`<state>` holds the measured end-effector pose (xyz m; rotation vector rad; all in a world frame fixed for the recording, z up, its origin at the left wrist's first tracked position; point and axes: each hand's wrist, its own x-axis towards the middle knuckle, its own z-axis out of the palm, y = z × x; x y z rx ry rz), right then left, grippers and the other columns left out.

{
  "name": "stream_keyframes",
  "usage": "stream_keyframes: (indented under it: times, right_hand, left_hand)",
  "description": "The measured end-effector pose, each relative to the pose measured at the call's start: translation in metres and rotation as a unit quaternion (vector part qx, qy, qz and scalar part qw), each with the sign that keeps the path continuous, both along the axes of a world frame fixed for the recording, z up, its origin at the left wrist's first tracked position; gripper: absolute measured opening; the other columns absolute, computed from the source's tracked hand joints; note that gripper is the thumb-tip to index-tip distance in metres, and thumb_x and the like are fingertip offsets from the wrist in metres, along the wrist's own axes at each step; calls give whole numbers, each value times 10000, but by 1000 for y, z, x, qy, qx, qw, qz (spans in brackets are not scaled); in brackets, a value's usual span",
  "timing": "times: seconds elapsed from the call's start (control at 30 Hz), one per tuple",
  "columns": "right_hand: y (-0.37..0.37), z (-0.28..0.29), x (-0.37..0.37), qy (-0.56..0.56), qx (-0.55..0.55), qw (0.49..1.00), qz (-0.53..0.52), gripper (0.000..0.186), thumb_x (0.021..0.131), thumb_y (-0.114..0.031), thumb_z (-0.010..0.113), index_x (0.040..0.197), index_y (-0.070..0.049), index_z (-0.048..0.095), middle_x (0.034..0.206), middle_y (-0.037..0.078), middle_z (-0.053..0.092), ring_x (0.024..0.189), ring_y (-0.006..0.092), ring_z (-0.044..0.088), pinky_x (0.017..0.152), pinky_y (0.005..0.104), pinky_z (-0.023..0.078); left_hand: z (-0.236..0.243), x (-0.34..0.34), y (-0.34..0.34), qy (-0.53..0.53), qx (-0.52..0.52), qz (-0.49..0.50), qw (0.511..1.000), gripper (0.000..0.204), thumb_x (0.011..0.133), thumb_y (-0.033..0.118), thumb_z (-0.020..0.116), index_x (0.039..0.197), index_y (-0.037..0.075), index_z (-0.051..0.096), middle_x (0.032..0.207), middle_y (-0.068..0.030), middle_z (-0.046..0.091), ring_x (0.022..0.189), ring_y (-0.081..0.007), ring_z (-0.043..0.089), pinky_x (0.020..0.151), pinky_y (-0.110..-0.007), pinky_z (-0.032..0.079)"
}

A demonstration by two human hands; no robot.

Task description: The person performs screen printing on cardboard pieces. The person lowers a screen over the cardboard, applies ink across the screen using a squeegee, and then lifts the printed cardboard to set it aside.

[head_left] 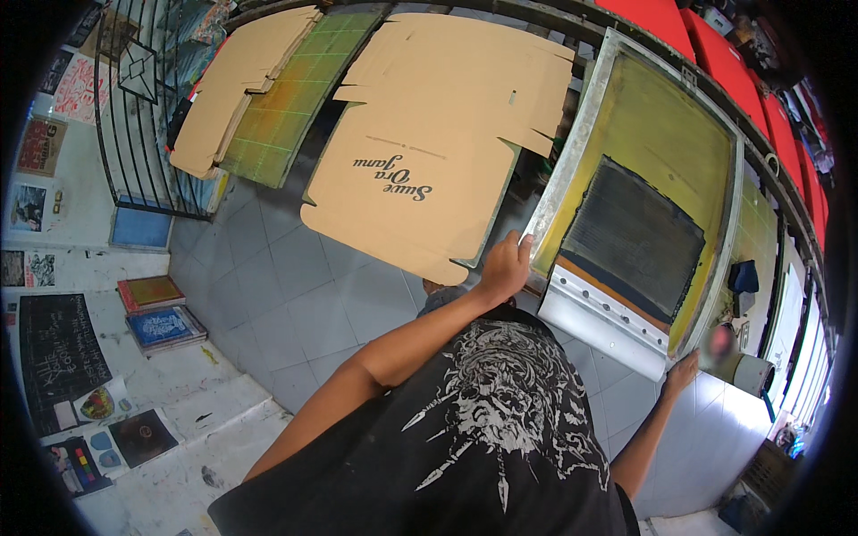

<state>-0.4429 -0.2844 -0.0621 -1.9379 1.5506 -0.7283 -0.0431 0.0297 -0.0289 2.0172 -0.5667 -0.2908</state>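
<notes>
My left hand [508, 266] grips the near left side of a metal-framed printing screen [615, 57], and my right hand [683, 368] holds its near right corner. The screen has yellow-olive mesh with a dark ink patch [630, 237] on its lower half. A silver squeegee [601, 329] with bolts and an orange blade lies across the near end, between my hands. Left of the screen, a flat die-cut cardboard sheet [447, 98] with dark printed lettering rests on a board over the rack.
More cardboard [210, 121] and a green gridded board [286, 98] lie at upper left, near a black metal grille [152, 179]. Red panels [715, 40] line the upper right. Framed screens [156, 330] lean by the left wall [80, 250]. Grey tiled floor [277, 286] lies below.
</notes>
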Motion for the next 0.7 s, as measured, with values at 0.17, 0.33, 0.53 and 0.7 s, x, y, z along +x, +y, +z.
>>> stream_keyframes:
  times: [0.17, 0.33, 0.53, 0.7]
  right_hand:
    - [-19, -15, -8, 1, 12, 1000, 26, 557, 1023, -346, 320, 1261, 132, 477, 1263, 291, 526, 1190, 364, 501, 1013, 376, 360]
    - [-23, -19, 0, 14, 10, 1000, 13, 552, 1024, -340, 314, 1255, 133, 482, 1258, 289, 532, 1183, 362, 508, 1013, 376, 362]
    - [-47, -26, -8, 65, 129, 989, 24, 564, 1024, -352, 323, 1235, 142, 493, 1225, 282, 555, 1138, 340, 531, 981, 377, 378]
    - [-45, -44, -4, -4, 1, 1000, 15, 549, 1024, -351, 336, 1153, 139, 547, 1088, 235, 618, 982, 279, 568, 896, 364, 417]
  left_hand:
    - [-7, -3, -4, 8, -8, 2, 1000, 336, 985, 263, 404, 829, -26, 474, 741, -307, 540, 749, -512, 522, 637, -547, 385]
    - [-10, -6, -6, -6, -14, 13, 1000, 335, 984, 255, 404, 818, -27, 474, 749, -316, 531, 757, -516, 515, 637, -546, 381]
    - [-11, -7, -8, -18, -6, 27, 999, 337, 983, 250, 404, 809, -28, 480, 747, -318, 535, 748, -517, 521, 634, -547, 384]
    - [-9, -8, -10, -4, 11, 32, 999, 341, 984, 252, 401, 809, -29, 482, 747, -322, 541, 749, -515, 531, 642, -552, 389]
